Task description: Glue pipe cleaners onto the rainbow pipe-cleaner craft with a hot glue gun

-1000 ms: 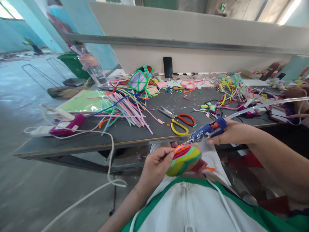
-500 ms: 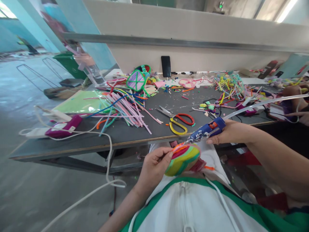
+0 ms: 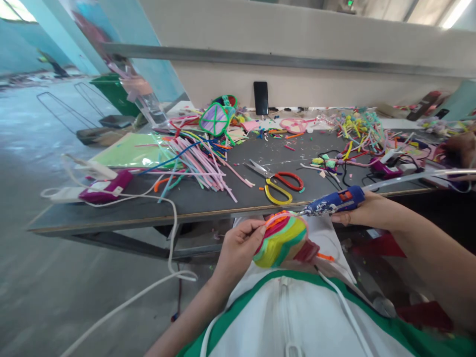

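Observation:
My left hand [image 3: 243,245] pinches the left rim of a rounded craft piece [image 3: 284,241], striped in red, mint, yellow and green, above my lap. A pale pink strip runs along its upper edge, and an orange end sticks out at its lower right. My right hand [image 3: 359,210] is wrapped round a blue glue gun [image 3: 334,201], whose whitish-smeared nozzle points left at the piece's top rim. Whether the tip touches the rim, I cannot tell. A clear glue stick [image 3: 401,179] extends from the gun's rear. Scissors [image 3: 278,186] with red and yellow handles lie on the table just beyond.
Pink and coloured pipe cleaners [image 3: 203,161] are heaped on the grey table [image 3: 238,148]. A purple power strip [image 3: 107,188] with a white cord is at left, another [image 3: 385,167] at right. A phone [image 3: 261,98] leans on the partition. Another person's hand [image 3: 461,148] is at far right.
The glue gun has moved right along the rim of the craft piece and lies more level. My left hand keeps its pinch. The whole view has shifted slightly.

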A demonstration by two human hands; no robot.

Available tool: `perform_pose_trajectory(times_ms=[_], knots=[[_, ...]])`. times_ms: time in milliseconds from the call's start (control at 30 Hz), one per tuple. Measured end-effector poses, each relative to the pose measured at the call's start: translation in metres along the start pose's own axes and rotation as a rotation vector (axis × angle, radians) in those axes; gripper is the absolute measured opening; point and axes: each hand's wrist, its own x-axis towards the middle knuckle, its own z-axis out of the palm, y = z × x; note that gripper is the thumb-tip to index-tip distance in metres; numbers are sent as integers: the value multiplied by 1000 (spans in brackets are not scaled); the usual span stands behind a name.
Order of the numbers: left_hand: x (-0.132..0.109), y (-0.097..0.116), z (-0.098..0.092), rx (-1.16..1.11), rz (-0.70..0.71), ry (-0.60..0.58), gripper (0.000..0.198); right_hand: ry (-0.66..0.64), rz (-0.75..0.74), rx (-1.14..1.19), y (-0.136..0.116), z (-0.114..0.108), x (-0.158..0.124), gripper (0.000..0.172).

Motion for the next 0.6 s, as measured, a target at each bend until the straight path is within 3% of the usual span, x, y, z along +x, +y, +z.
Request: perform_pose_trajectory(times_ms=[100,333,467,600], knots=[[3,-2,1,-67,-32,6,22,65,-46,5,-4,19,-11,36],[7,-3,3,-124,-63,28,23,162,-495,-394,11,70,-20,20],[7,-1,4,-114,-77,23,23,161,-639,-532,29,80,-10,19],[7,1,5,-134,-76,34,23,231,-722,-597,28,84,-6,19]])
